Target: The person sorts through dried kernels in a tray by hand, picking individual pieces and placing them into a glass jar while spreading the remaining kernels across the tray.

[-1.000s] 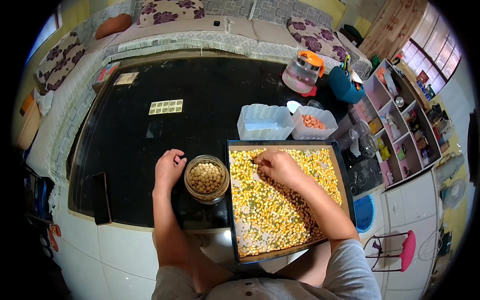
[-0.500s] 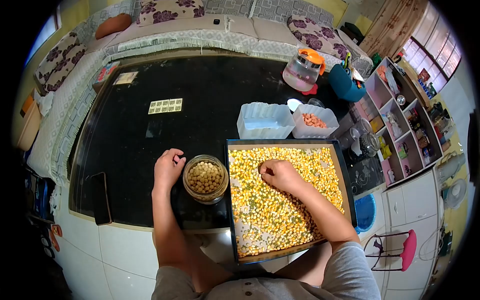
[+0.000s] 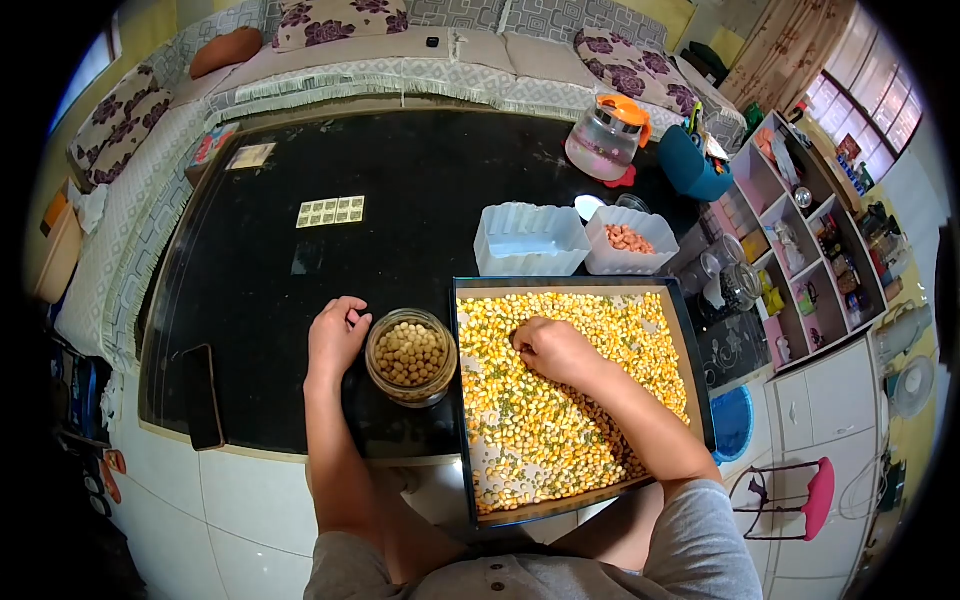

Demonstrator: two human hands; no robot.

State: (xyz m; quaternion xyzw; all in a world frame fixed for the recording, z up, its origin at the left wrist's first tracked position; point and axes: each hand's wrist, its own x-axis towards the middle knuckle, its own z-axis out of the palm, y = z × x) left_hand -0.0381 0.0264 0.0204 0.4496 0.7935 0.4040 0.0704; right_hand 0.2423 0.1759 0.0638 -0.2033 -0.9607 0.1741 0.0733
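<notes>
A shallow box [image 3: 694,400] holds a spread of yellow corn kernels [image 3: 540,440] mixed with small green beans. My right hand [image 3: 556,352] is over the upper middle of the box, its fingers pinched down at the kernels; what they hold, if anything, is hidden. Left of the box stands an open glass jar [image 3: 411,358] full of round tan beans. My left hand [image 3: 338,338] rests on the black table beside the jar, with its fingers curled together. Something small and pink shows at those fingers, too small to name.
Behind the box are an empty plastic container [image 3: 530,243] and one with pinkish nuts [image 3: 629,240]. A pitcher [image 3: 603,143] with an orange lid stands farther back. Clear jars [image 3: 735,290] are at the right, a phone [image 3: 203,397] at the left edge of the black table [image 3: 400,180].
My right hand has shifted slightly down from its place a second ago, with small moves sideways over the kernels. My left hand has stayed nearly still.
</notes>
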